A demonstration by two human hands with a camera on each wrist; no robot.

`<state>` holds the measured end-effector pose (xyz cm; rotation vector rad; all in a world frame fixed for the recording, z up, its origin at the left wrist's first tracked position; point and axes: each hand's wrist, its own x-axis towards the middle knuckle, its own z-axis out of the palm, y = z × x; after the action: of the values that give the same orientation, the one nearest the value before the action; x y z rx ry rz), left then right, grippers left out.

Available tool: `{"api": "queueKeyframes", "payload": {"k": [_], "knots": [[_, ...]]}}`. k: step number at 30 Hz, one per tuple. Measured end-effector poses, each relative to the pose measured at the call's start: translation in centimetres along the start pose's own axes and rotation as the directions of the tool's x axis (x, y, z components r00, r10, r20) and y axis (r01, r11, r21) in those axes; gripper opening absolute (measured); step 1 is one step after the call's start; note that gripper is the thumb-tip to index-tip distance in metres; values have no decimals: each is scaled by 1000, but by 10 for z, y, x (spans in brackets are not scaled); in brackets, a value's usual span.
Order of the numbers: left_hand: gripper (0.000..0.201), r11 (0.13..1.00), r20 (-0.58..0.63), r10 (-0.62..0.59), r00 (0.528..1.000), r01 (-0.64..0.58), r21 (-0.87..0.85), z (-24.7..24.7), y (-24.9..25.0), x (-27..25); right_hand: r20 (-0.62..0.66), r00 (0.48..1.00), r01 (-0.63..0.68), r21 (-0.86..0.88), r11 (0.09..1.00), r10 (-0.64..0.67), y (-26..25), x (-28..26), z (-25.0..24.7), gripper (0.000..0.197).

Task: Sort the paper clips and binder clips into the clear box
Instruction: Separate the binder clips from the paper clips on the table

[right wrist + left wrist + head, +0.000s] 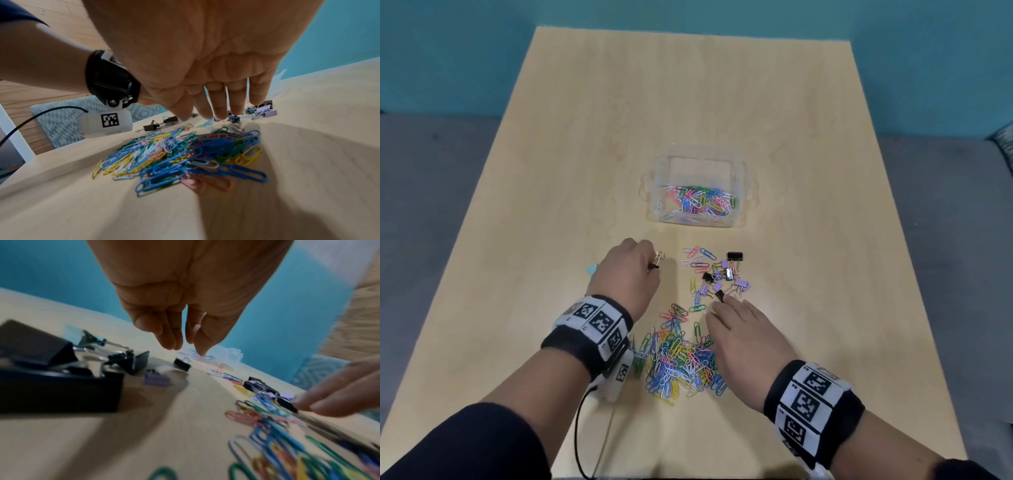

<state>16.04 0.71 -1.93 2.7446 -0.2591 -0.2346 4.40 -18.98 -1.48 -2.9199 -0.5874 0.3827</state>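
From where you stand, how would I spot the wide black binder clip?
Find the clear box on the table. Just nearer lies a cluster of binder clips; the wide black binder clip sits at its far edge, broader than its purple neighbours.

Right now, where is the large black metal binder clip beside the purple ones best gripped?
Probably by its black body, from the far side: the large black metal binder clip lies at the cluster's far edge, wire handles pointing back toward the purple binder clips.

A plain indoor room, its kind unclear: pale wood tabletop [585,137] against a teal wall [448,51], grey surface [431,205] alongside.
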Motion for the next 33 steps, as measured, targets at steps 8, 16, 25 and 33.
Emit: {"api": "queueKeyframes", "payload": {"k": [8, 16, 25, 33], "knots": [[63, 786, 414, 493, 765, -595, 165, 34, 7, -35, 45, 999, -9, 24, 1000, 8, 2, -13, 4, 47], [57, 801, 306, 506, 807, -571, 182, 27, 10, -50, 79, 996, -36, 96, 995, 29, 5, -22, 9, 48], [35, 833, 281, 484, 829, -535, 143, 27, 21, -64, 68, 995, -89, 176, 980, 79, 17, -30, 3, 54], [73, 825, 433, 334, 837, -482, 296, 22, 32, -3, 116, 986, -139, 148, 979, 123, 24, -31, 12, 61]]}}
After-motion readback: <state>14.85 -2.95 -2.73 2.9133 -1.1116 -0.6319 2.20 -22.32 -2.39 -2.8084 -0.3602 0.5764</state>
